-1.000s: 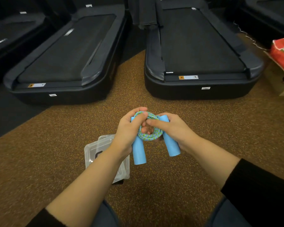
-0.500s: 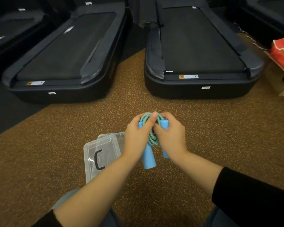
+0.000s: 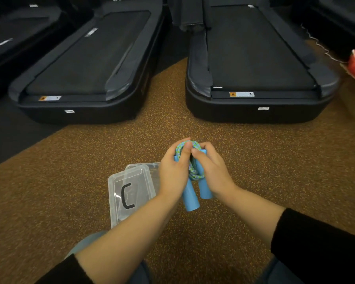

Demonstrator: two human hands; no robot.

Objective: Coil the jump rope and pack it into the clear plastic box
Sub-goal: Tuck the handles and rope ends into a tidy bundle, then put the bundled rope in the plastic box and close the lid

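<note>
The left hand (image 3: 173, 173) and right hand (image 3: 211, 171) clench together round the coiled jump rope (image 3: 194, 174), held above the floor with its blue handles pointing back at the person. The clear plastic box (image 3: 152, 171) lies low and left (nearer the left hand), its lid (image 3: 129, 193) askew across it.

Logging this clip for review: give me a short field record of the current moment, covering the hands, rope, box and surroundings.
left hand: grips the rope bundle, thumb over the top loop
right hand: grips the bundle from the other side
jump rope: cord coiled, held above the floor
blue handles: side by side, ends pointing down toward the person
clear plastic box: on the floor, left of the hands; rope not yet inside
lid: off, overlapping the box
background: two black treadmills
</note>
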